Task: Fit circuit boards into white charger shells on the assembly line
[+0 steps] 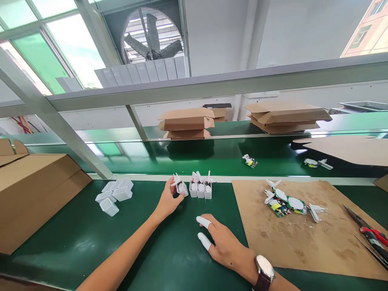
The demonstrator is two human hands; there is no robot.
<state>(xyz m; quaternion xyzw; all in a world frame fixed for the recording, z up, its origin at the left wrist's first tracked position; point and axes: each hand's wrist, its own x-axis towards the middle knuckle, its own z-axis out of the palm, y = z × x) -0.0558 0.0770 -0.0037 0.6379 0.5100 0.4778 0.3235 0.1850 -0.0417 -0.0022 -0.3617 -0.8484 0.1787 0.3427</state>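
My left hand (169,200) pinches a white plastic charger housing (181,187) with a plug part showing at its top. Just right of it stands a short row of similar filled housings (200,190), with white plug pieces sticking up. My right hand (222,242) hovers over the green bench, holding nothing, thumb and index finger apart in white finger cots. Several empty white housings (115,193) lie grouped to the left. On the brown cardboard sheet (251,230) rests a small pile of green circuit boards (286,202) with white plug parts attached.
Pliers with red and black handles (370,230) lie at the sheet's right side, beside tweezers. A large cardboard box (39,190) stands at left. Behind a low ledge, a green conveyor belt (212,155) carries a loose circuit board (249,161). Flat cartons (188,121) are stacked beyond.
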